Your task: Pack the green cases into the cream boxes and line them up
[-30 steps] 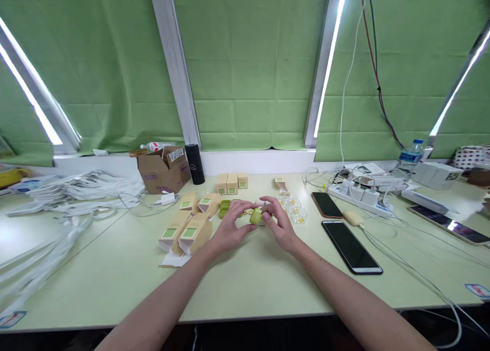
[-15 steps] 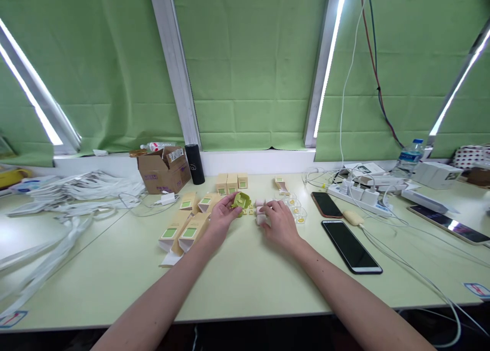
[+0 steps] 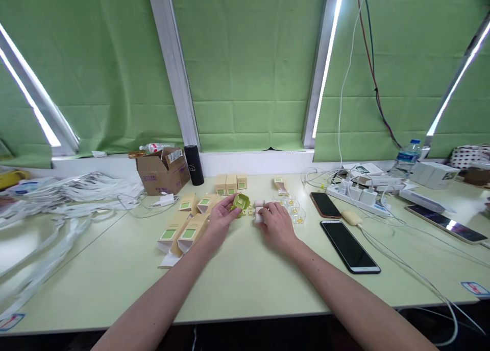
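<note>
In my left hand point(image 3: 220, 220), thumb and fingers hold a small yellow-green plastic tray point(image 3: 241, 203) by its left side, tilted so that its hollow inside shows. My right hand point(image 3: 277, 226) is bent over the table just right of it, fingertips closed on a small whitish roll point(image 3: 259, 217). Another pale pink roll point(image 3: 260, 204) lies just behind those fingers. Between the hands are several tiny yellow pieces point(image 3: 250, 210) on the table. Clear plastic cups point(image 3: 297, 216) with yellow centres stand in rows beyond my right hand, which partly hides them.
Kraft-paper boxes point(image 3: 194, 232) with green labels lie left of my left hand; more small boxes point(image 3: 231, 183) stand at the back. Two phones point(image 3: 350, 246), a power strip point(image 3: 360, 197) and cables are on the right. A cardboard carton point(image 3: 163, 172) and black cylinder point(image 3: 194, 165) stand back left.
My right hand has shifted slightly left, and its fingertips have closed over the front whitish roll. My left hand still holds the green tray in nearly the same place.
</note>
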Demonstrator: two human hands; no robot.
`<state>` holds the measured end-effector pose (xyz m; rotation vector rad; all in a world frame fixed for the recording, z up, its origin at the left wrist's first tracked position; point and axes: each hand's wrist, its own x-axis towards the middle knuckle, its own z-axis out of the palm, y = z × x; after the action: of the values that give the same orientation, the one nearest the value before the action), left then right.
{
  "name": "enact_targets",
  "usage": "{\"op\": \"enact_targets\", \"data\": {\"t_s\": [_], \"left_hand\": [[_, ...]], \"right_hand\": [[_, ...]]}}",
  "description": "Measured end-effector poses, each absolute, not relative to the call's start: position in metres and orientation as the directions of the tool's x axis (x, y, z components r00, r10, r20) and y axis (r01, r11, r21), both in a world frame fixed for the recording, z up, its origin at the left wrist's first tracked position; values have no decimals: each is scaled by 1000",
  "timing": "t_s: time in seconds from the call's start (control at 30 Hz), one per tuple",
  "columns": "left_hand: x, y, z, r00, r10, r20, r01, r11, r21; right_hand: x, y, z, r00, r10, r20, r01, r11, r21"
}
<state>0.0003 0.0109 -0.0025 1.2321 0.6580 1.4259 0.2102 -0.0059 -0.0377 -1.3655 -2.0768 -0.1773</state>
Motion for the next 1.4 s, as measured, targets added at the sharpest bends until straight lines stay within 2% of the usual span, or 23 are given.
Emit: {"op": "enact_targets", "data": {"t_s": [0.1, 0.17, 0.23, 0.33, 0.47, 0.63, 0.9, 1.23, 1.4], "left_hand": [[0, 11, -2, 120, 938, 326, -374, -261, 890], [0, 12, -3, 117, 936, 332, -387, -265, 883], [-1, 13, -3, 121, 936, 332, -403, -259, 878], [-2, 14, -5, 132, 936, 327, -420, -246, 873], [-3, 15, -6, 137, 936, 325, -401, -248, 882], [-1, 14, -4, 129, 939, 318, -297, -269, 916], [2, 13, -3, 124, 941, 314, -163, -292, 942], [4, 5, 5, 145, 941, 306, -30, -305, 952], [4, 3, 6, 113, 945, 306, 1, -308, 951]], "right_hand": [[210, -1, -39, -113, 786, 608, 652, 520, -551], [209, 2, -38, -46, 837, 545, 368, 521, -770], [208, 5, -36, -47, 898, 438, 67, 440, -895], [207, 3, -31, -83, 942, 326, -244, 297, -923], [207, -4, -23, -118, 960, 255, -462, 175, -869], [208, -6, -19, -121, 961, 250, -519, 153, -841], [206, -7, -21, -76, 943, 325, -423, 265, -867], [205, -8, -21, -127, 940, 315, -470, 223, -854], [204, -1, -26, -53, 942, 332, -458, 272, -846]]}}
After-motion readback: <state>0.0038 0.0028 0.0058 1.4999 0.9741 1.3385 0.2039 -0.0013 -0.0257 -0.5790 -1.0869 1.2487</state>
